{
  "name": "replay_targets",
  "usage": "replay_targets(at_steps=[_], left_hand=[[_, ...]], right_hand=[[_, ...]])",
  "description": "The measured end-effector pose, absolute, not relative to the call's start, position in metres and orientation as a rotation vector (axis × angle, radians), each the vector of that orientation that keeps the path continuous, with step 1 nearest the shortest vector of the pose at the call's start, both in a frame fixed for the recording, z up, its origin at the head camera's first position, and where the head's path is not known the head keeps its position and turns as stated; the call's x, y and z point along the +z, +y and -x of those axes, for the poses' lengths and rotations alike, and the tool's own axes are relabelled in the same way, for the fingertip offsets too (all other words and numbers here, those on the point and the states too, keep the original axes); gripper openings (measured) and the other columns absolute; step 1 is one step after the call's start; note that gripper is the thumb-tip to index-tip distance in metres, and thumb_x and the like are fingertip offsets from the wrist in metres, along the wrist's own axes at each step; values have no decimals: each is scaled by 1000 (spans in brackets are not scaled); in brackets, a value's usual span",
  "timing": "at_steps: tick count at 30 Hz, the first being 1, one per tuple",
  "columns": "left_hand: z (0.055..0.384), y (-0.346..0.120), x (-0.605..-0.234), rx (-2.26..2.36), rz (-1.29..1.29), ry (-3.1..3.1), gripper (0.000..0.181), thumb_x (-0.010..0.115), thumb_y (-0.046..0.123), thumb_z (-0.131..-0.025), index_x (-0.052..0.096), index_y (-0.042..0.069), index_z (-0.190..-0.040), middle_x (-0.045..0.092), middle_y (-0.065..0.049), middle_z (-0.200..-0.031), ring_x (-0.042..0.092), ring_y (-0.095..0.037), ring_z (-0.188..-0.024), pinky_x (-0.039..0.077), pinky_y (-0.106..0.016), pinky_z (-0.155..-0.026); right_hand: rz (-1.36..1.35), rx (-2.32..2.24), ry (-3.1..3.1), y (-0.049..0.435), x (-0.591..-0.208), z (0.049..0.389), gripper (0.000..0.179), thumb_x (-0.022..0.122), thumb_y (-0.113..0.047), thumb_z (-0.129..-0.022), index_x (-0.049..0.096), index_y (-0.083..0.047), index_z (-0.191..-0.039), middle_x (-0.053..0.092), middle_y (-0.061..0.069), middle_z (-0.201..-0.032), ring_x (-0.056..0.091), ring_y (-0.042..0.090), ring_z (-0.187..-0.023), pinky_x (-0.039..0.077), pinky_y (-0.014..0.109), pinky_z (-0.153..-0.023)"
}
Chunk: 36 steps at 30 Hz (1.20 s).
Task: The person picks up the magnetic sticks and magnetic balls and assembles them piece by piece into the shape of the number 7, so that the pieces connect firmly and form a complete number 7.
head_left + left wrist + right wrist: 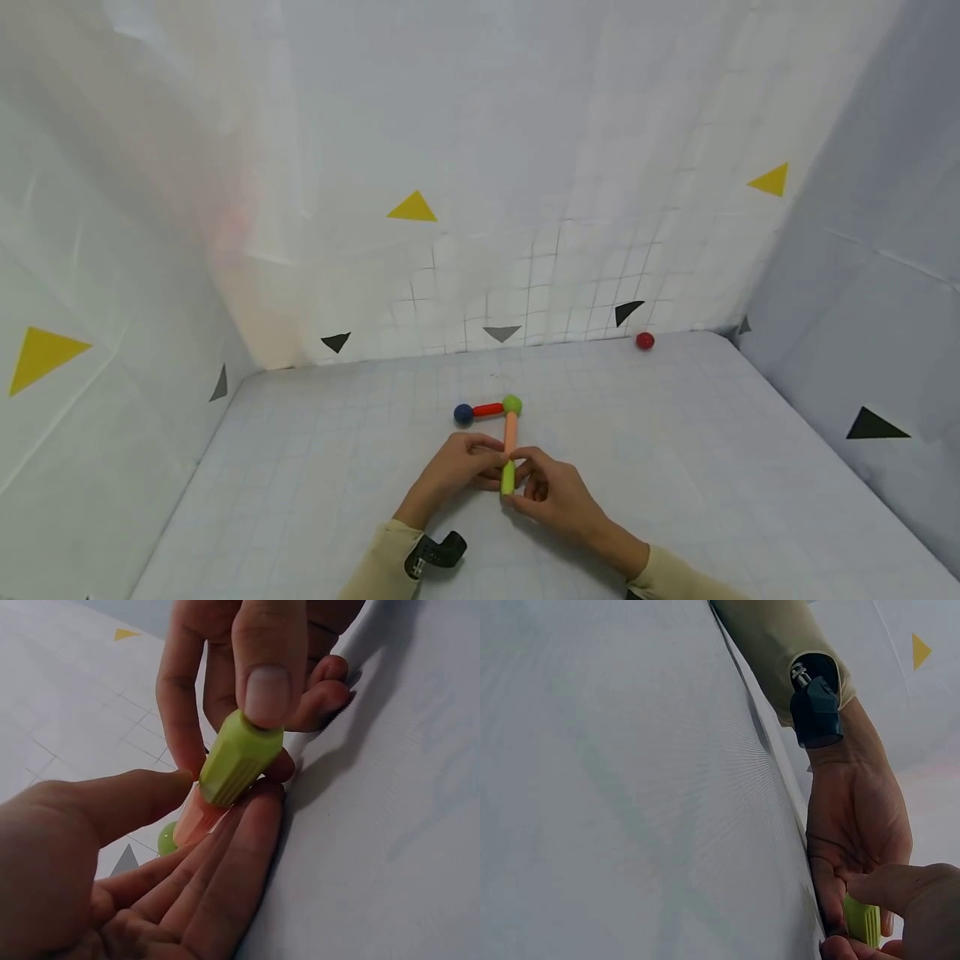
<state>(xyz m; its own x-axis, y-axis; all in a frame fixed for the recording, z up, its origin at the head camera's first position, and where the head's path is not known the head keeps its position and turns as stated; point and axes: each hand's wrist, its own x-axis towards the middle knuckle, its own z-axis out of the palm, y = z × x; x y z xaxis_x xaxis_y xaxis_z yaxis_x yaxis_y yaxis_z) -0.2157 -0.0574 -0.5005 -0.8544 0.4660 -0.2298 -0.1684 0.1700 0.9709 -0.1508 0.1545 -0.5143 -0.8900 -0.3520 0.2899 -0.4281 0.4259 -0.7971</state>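
A yellow-green ribbed stick (507, 480) lies end to end with an orange stick (511, 432), meeting it between the two hands. My right hand (558, 493) pinches the green stick, thumb on its near end in the left wrist view. The left hand (459, 461) holds the orange stick close to that meeting point, thumb on one side and fingers under it. At the orange stick's far end is a light green ball (512, 404). From this ball a red stick (489, 409) runs left to a dark blue ball (463, 414).
A red ball (644, 341) sits at the back right of the white table (337, 467), near the rear wall. White sheets with yellow, black and grey triangles stand around the table's back and sides. Each wrist wears a dark camera mount (437, 553).
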Motion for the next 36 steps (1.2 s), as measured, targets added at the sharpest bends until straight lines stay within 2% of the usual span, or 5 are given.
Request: replay_targets(at_steps=[9, 21, 30, 36], left_hand=[[210, -59, -502, 1694, -281, 2065, 49, 84, 28, -89, 69, 2, -128, 77, -6, -99, 74, -20, -92, 56, -37, -87], [199, -57, -504, 1775, -291, 2039, 42, 83, 19, -91, 68, 2, -126, 77, -7, -101, 72, -19, -91, 56, -33, -80], [198, -56, -503, 1810, -269, 2013, 42, 81, 17, -92, 67, 0, -128, 76, -8, -105, 72, -19, -95, 57, -33, -83], [198, -57, -504, 1797, -277, 2017, 41, 82, 17, -92, 69, 1, -127, 77, -7, -103, 72, -18, -93, 56, -32, -81]], right_hand=[[-724, 1479, -2577, 154, -512, 150, 56, 86, -11, -88, 58, -3, -136, 72, -4, -98, 61, 6, -68, 52, 25, -57], [-746, 1457, -2577, 154, -514, 150, 59, 86, -13, -88, 57, -4, -138, 71, -7, -97, 61, 5, -68, 52, 25, -57], [-791, 1408, -2550, 160, -507, 155, 57, 84, -16, -91, 55, 0, -137, 69, 2, -91, 60, 7, -68, 53, 26, -58], [-701, 1369, -2539, 173, -499, 166, 54, 81, -15, -92, 56, 3, -137, 70, 3, -96, 64, 10, -75, 56, 29, -65]])
